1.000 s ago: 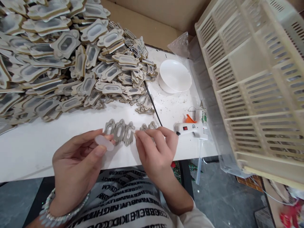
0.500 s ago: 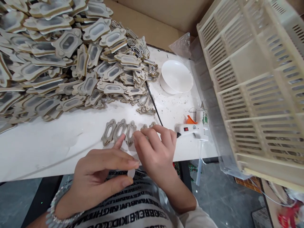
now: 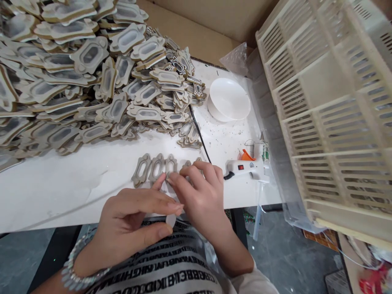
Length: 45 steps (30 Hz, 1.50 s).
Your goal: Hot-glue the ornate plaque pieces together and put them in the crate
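My left hand (image 3: 131,220) is closed in a pinch, with a small round white disc (image 3: 170,221) between thumb and fingers. Its little finger reaches out to the lower end of a grey ornamental frame piece (image 3: 157,168) in a row on the white table. To the right, my right hand (image 3: 202,192) has its fingers bent down at the row, the fingertips at another small grey frame piece (image 3: 171,163). Its thumb is hidden. At the row's left end lies a further frame piece (image 3: 141,170). Pieces farther right are partly covered by the right hand.
A large heap of similar frame pieces (image 3: 92,81) fills the back left. A white bowl (image 3: 229,100), a white glue gun (image 3: 241,168) and an orange piece (image 3: 247,155) are to the right. A cream plastic crate (image 3: 321,85) stands at the right edge. A black cable (image 3: 199,132) crosses the table.
My right hand's fingertips have shifted slightly left and down, closer to my left hand. My left hand still pinches the disc, its little finger slightly farther right. The view has shifted slightly.
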Tool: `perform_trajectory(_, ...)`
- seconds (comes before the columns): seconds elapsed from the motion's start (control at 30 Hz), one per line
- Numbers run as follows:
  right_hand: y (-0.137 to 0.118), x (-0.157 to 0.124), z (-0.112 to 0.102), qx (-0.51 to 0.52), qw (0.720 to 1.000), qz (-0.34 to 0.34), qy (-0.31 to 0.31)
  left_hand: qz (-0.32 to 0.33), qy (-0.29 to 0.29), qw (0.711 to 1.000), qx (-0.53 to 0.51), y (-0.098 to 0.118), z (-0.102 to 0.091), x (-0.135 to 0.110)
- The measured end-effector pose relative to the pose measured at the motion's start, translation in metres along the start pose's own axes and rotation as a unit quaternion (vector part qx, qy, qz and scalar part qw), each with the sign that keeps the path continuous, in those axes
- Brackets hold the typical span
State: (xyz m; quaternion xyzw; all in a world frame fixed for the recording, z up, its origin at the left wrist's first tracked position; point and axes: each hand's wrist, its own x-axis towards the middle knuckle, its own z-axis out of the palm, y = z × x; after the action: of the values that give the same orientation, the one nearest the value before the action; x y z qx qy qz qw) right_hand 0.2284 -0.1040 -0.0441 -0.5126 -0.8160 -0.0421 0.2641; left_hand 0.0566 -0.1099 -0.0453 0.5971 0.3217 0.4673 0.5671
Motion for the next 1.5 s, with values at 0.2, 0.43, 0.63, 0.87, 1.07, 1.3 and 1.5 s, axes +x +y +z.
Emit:
perform_trajectory(0.2, 0.003, 0.001, -0.002, -0.005, 1.000, 0.016, -0.001, -0.006, 0.049, 0.998, -0.033, 0.001, 0.002, -0.003)
perform_trajectory(0.43, 0.006, -0.002, -0.005, -0.010, 0.999, 0.019, -0.033, -0.091, 0.168, 0.980, -0.054, 0.008, 0.003, -0.013)
perform_trajectory(0.63, 0.010, -0.007, -0.010, 0.005, 1.000, 0.024, -0.006, -0.149, 0.274, 0.948, -0.057, 0.013, 0.007, -0.014)
perform_trajectory(0.87, -0.007, -0.003, -0.006, 0.066, 0.997, -0.010, -0.033, -0.129, 0.284, 0.949, -0.054, 0.013, 0.000, -0.025)
perform_trajectory(1.07, -0.011, -0.005, 0.000, 0.041, 0.993, -0.055, -0.101, -0.135, 0.314, 0.938, -0.058, 0.016, -0.001, -0.025)
perform_trajectory(1.3, -0.008, -0.009, -0.010, 0.061, 0.997, -0.025, -0.028, -0.151, 0.332, 0.928, -0.081, 0.013, 0.001, -0.017)
perform_trajectory(1.5, -0.020, -0.007, -0.010, 0.131, 0.982, -0.054, 0.123, -0.184, 0.298, 0.927, -0.132, 0.019, 0.007, -0.009)
